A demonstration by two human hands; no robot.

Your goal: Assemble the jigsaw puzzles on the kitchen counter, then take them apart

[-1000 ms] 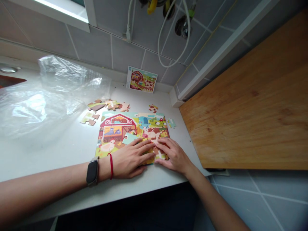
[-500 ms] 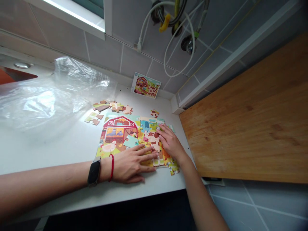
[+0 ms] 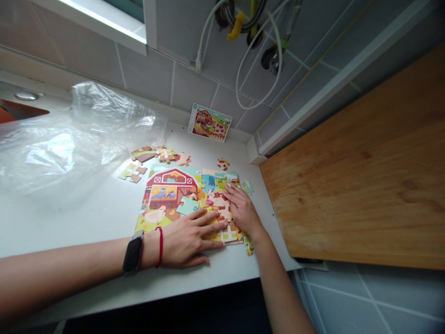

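A farm jigsaw puzzle [image 3: 170, 188] with a red barn, a hen and a cow lies on the white counter. My left hand [image 3: 194, 239] rests flat with fingers spread over its lower part. On the right part, over the cow, lies my right hand [image 3: 243, 208], its fingers stretched out and touching the pieces. A loose pale green puzzle piece [image 3: 187, 205] sits on top of the puzzle, just beyond my left hand. Near my right wrist is a yellow-green piece [image 3: 248, 246], and a light green piece [image 3: 248, 187] lies past the right edge.
Several loose pieces [image 3: 167, 154] lie beyond the puzzle, and one brown-and-white piece [image 3: 223, 163] sits behind it. A picture card [image 3: 210, 122] leans against the tiled wall. Crumpled clear plastic [image 3: 69, 139] covers the left. A wooden board [image 3: 358, 171] stands at right; cables [image 3: 239, 83] hang above.
My right hand has shifted slightly left over the puzzle, uncovering more of its upper right corner and the light green piece. My left hand stays on the lower part.
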